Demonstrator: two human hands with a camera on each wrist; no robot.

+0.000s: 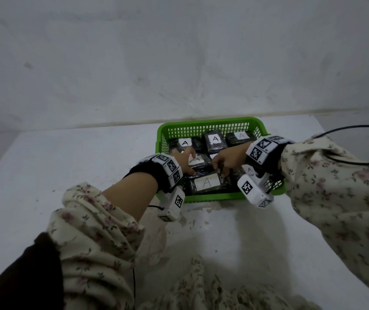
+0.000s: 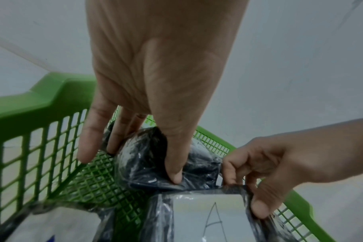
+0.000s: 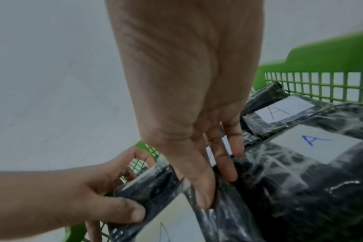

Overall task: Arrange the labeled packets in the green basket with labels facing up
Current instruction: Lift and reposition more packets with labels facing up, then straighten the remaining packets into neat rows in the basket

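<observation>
A green basket [image 1: 206, 121] stands on the white table and holds several black plastic-wrapped packets with white "A" labels facing up. The front packet [image 1: 206, 182] lies along the near wall, label up. My left hand [image 1: 190, 168] grips its left end, thumb on top and fingers behind [image 2: 144, 163]. My right hand [image 1: 221, 168] pinches its right edge between thumb and fingers [image 3: 216, 188]. Behind the hands lie other labelled packets [image 1: 215, 140]. One with a blue "A" [image 3: 313, 142] lies under my right wrist.
The basket [image 2: 31, 101] sits near the table's far edge against a grey wall. A black cable [image 1: 358, 128] loops over the table at the right. Bare tabletop [image 1: 67, 175] stretches left of and in front of the basket. Floral sleeves cover both forearms.
</observation>
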